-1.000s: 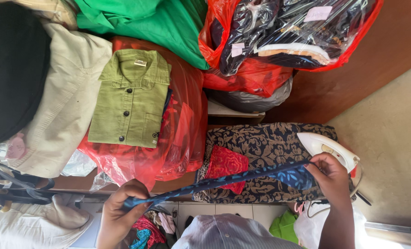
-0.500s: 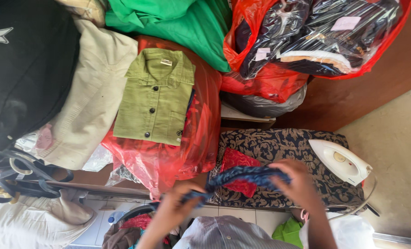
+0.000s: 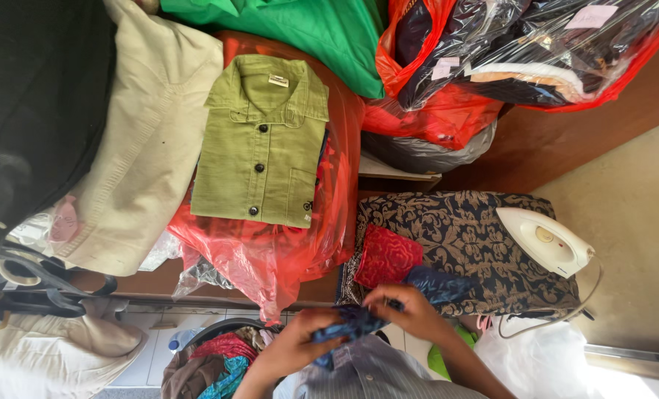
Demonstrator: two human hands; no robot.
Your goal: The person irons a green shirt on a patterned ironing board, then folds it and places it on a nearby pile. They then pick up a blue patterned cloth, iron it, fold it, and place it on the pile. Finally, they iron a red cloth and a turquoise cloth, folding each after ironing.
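We judge the blue patterned cloth strip (image 3: 359,319), bunched above the board's near edge, could slip and unfold, since only fingertips secure it. Our left hand (image 3: 296,347) pinches its lower end and our right hand (image 3: 410,312) its upper folds, near the white iron (image 3: 544,240) on the patterned ironing board (image 3: 462,233).

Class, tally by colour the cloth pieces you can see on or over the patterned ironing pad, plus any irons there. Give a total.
Blue cloth, held in both hands: 1
Red cloth: 1
White iron: 1
Total: 3
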